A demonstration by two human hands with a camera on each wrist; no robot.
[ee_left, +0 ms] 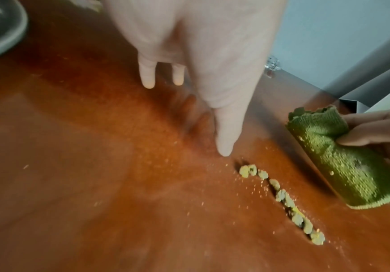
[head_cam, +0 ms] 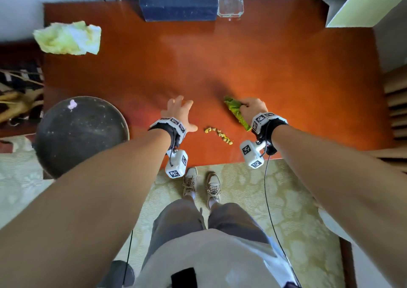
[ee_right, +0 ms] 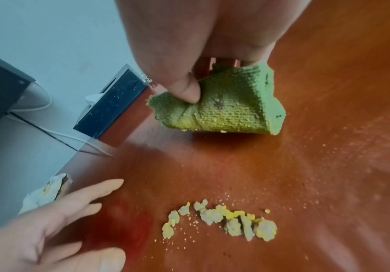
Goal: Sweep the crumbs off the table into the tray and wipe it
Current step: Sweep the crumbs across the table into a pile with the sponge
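Observation:
A short line of yellowish crumbs (head_cam: 218, 135) (ee_left: 284, 200) (ee_right: 224, 221) lies on the red-brown table (head_cam: 220, 62) near its front edge. My right hand (head_cam: 253, 109) pinches a folded green cloth (head_cam: 236, 112) (ee_left: 338, 160) (ee_right: 226, 108) just right of and beyond the crumbs, its lower edge at the tabletop. My left hand (head_cam: 179, 113) (ee_left: 200, 73) hovers with fingers spread just left of the crumbs, holding nothing. A round dark tray (head_cam: 81, 133) sits at the table's left front corner, overhanging the edge.
A crumpled pale yellow-white cloth (head_cam: 68, 37) lies at the far left corner. A dark tissue box (head_cam: 178, 1) and a glass ashtray (head_cam: 230, 3) stand along the far edge. Fine crumb dust (ee_right: 305, 156) speckles the table. My shoes (head_cam: 201, 186) stand below the front edge.

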